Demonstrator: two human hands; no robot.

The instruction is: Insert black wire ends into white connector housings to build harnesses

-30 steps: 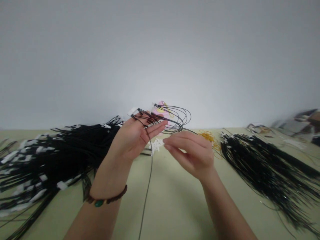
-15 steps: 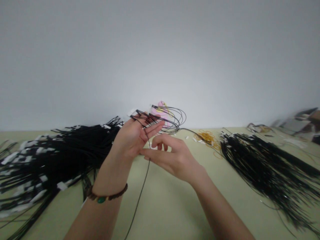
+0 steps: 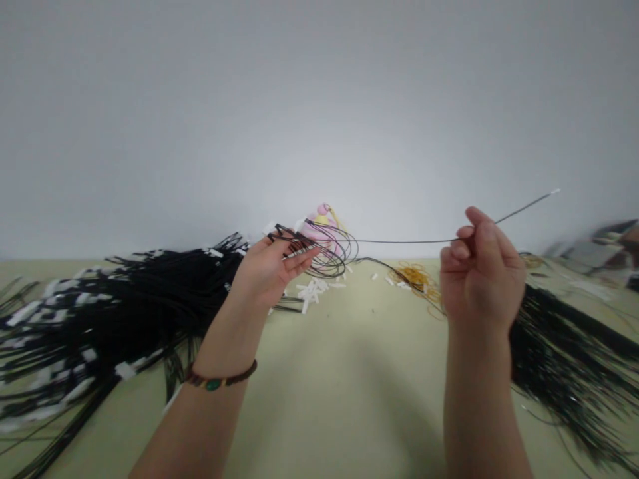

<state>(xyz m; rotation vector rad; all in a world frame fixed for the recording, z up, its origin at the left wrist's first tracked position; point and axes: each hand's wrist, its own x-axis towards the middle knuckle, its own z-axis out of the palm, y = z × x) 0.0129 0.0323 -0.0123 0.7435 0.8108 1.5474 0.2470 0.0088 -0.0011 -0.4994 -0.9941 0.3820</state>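
Note:
My left hand (image 3: 267, 269) is closed on a looped bundle of thin black cables (image 3: 327, 259), with white pieces at the bundle's left end. From this bundle a single black cable (image 3: 404, 241) runs almost level to the right. My right hand (image 3: 479, 266), raised above the table's right side, pinches that cable near its end. Its short free length slants up past the fingers to a pale tip (image 3: 555, 191). A pink and yellow object (image 3: 319, 226) stands behind the looped bundle, partly hidden by it.
A large heap of black cables with white tabs (image 3: 164, 293) covers the left. Small white pieces (image 3: 314, 291) and yellow rubber bands (image 3: 412, 274) lie at mid-table. More black cables (image 3: 574, 352) spread at right, partly behind my right arm. A pale wall (image 3: 319, 120) rises behind.
My right hand has moved from beside my left hand far to the right and up, drawing the single cable out level. My left hand stays nearly in place, still on the bundle.

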